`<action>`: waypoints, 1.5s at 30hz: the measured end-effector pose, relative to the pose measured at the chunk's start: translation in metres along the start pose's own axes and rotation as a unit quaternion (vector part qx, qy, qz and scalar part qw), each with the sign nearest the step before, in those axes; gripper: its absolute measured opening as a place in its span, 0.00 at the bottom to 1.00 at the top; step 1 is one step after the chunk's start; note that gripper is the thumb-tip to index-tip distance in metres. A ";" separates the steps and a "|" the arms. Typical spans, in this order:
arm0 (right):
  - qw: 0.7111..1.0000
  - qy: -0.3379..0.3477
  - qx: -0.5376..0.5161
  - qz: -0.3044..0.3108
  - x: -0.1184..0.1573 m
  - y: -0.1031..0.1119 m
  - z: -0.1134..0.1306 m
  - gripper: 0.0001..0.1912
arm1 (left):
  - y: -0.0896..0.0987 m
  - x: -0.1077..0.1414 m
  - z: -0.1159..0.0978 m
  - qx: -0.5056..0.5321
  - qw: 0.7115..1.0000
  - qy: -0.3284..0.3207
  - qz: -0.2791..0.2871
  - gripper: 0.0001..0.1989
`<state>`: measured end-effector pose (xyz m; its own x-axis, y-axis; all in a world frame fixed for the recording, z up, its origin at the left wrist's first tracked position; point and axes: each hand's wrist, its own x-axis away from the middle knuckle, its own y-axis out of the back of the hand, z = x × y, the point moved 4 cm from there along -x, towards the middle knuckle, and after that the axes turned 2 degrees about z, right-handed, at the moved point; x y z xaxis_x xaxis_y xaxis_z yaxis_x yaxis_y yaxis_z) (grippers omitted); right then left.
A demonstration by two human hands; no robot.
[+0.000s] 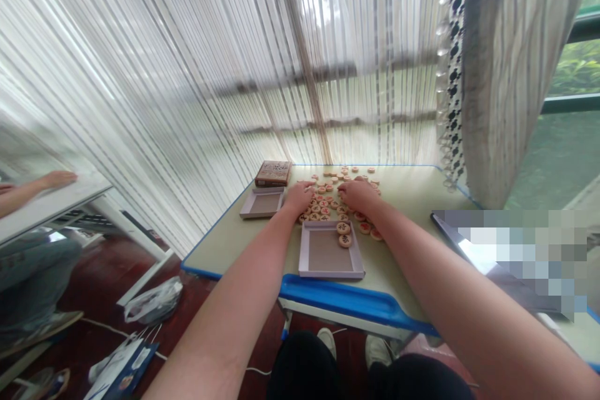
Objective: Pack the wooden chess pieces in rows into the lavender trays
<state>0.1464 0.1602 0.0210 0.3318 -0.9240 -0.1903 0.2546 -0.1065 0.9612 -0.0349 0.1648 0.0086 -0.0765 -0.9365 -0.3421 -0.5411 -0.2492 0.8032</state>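
Note:
Many round wooden Chinese chess pieces with red or black characters lie in a loose pile on the table. At the pile's left side rests my left hand, its fingers stretched over the nearest pieces. My right hand lies palm down on the right side, fingers apart and touching pieces. A shallow open box half stands nearest me, with two black-character pieces in its far right corner. Another shallow box part sits beyond my left forearm, beside a brown printed box.
The pale table has a blue rim and a blue front tray. A dark, partly blurred-out device lies at right. Another person's hand rests on a white table at left. Bags lie on the floor; a string curtain hangs behind.

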 end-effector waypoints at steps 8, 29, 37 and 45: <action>0.997 0.006 -0.054 -0.057 -0.002 0.003 0.006 0.20 | 0.001 0.003 -0.001 0.004 1.000 0.005 0.025 0.13; 0.993 -0.026 -0.047 -0.105 0.000 0.004 0.001 0.16 | 0.000 0.006 -0.020 -0.053 0.997 -0.047 0.023 0.17; 0.991 -0.040 -0.065 -0.110 -0.003 0.006 0.001 0.15 | -0.003 0.012 -0.038 -0.054 0.983 -0.156 0.085 0.17; 0.989 0.055 -0.024 -0.132 -0.002 0.008 0.004 0.10 | 0.000 0.015 -0.042 -0.130 0.976 -0.161 0.070 0.22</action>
<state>0.1442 0.1593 0.0296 0.3443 -0.8198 -0.4576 0.3881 -0.3195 0.8645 -0.0005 0.1406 0.0243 -0.4162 -0.8505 -0.3216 -0.2788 -0.2172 0.9354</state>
